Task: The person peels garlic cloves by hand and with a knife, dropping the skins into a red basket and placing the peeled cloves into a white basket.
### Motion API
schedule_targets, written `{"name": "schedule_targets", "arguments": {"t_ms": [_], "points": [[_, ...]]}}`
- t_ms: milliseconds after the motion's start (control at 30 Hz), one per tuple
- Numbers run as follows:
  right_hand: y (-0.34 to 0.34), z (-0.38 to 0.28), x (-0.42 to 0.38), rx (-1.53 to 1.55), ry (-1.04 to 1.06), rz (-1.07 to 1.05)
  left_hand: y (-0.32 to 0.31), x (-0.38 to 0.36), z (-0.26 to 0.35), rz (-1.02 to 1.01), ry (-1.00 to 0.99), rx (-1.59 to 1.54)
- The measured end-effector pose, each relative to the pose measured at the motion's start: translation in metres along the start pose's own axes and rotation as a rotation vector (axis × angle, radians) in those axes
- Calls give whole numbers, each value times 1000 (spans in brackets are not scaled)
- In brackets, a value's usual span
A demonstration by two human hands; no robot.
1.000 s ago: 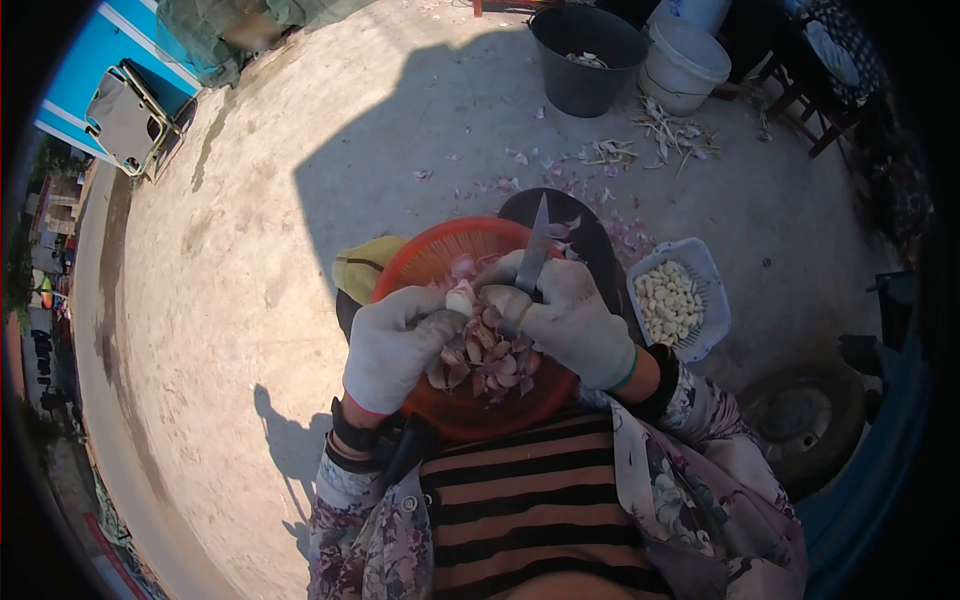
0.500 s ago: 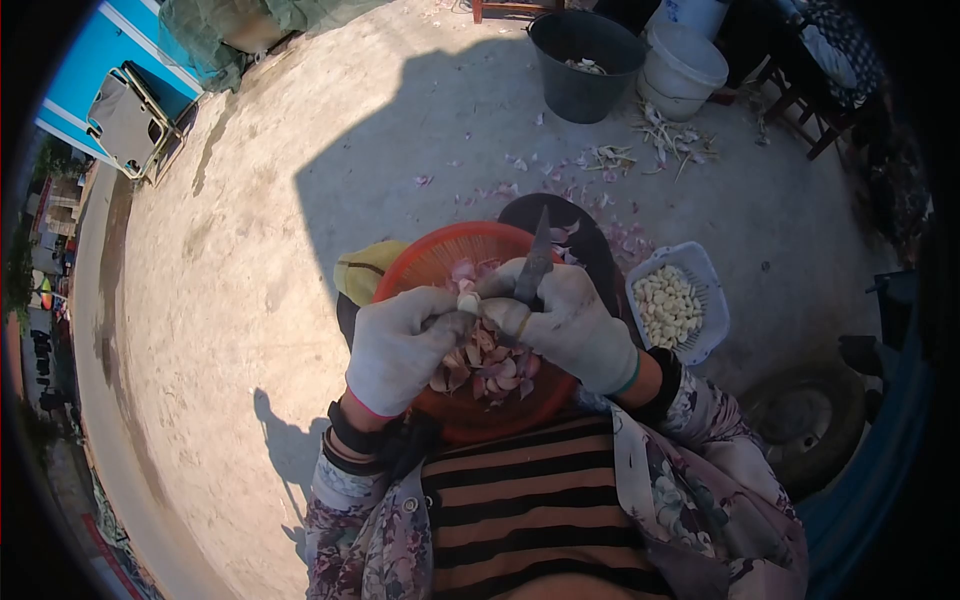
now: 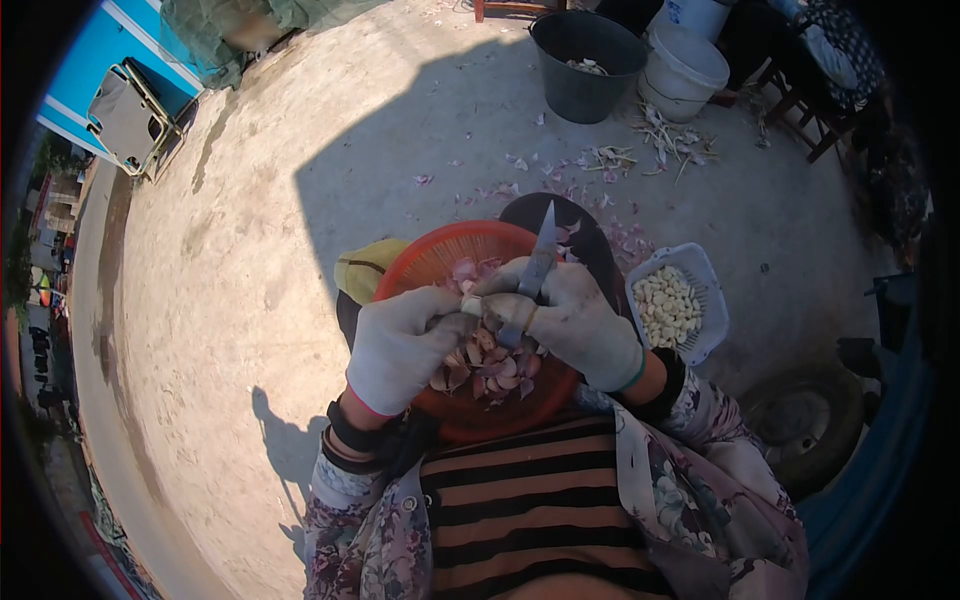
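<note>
An orange basket (image 3: 440, 250) rests on my lap with unpeeled garlic cloves (image 3: 505, 372) and loose skins inside. Over it my left hand (image 3: 405, 345), in a whitish glove, pinches a pale garlic clove (image 3: 471, 304) between thumb and finger. My right hand (image 3: 575, 325), gloved too, is closed around a knife (image 3: 540, 258), whose blade points up and away from me. Its thumb and fingertip touch the clove's right side. To the right stands a white basket (image 3: 714, 310) holding peeled cloves (image 3: 668, 306).
A dark bucket (image 3: 590, 90) and a white bucket (image 3: 683, 80) stand ahead on the ground, with stalks (image 3: 675, 140) and skins scattered near them. A tire (image 3: 800, 425) lies at the right. A folding chair (image 3: 130, 120) is at the far left.
The knife in my right hand has turned slightly, its tip shifting a little to the right and more of its blade showing. My left hand has barely moved.
</note>
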State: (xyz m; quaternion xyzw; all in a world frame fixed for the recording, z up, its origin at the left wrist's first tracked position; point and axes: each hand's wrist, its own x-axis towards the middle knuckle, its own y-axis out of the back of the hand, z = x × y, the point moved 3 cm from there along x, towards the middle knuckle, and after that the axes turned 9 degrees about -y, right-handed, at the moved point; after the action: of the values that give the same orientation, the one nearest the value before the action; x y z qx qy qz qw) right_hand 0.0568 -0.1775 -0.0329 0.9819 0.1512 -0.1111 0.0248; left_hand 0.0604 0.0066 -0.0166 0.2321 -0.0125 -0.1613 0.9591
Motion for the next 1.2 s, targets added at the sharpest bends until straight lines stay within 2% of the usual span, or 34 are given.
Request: {"name": "schedule_targets", "arguments": {"t_ms": [100, 200, 300, 400, 500, 600, 700, 867, 967, 1000, 1067, 1200], "points": [[-1, 12, 5, -13, 140, 46, 0, 1, 1, -30, -28, 72], [2, 6, 1, 52, -142, -54, -2, 1, -9, -34, -169, 85], [1, 8, 1, 192, -202, -104, -4, 0, -7, -57, 20, -123], [2, 16, 1, 496, -359, -251, -7, 0, -5, -51, 177, -238], [3, 13, 1, 503, -334, -219, -8, 1, -14, -40, 211, -341], [3, 2, -1, 203, -201, -2, -9, 2, -2, -31, 261, -318], [-5, 9, 4, -54, 140, 197, -10, 2, -4, -20, 229, -362], [-12, 7, 3, -97, 213, 158, -13, 4, -18, -8, 236, -487], [-11, 13, 5, 85, 56, 138, -12, 3, -17, 3, 250, -589], [-12, 11, 5, 61, 93, 138, -12, 3, -17, 5, 254, -630], [-12, 9, 5, 13, 166, 140, -10, 2, -22, -5, 235, -641], [-11, 12, 4, -27, 182, 127, -12, 2, -18, -9, 273, -532]]}}
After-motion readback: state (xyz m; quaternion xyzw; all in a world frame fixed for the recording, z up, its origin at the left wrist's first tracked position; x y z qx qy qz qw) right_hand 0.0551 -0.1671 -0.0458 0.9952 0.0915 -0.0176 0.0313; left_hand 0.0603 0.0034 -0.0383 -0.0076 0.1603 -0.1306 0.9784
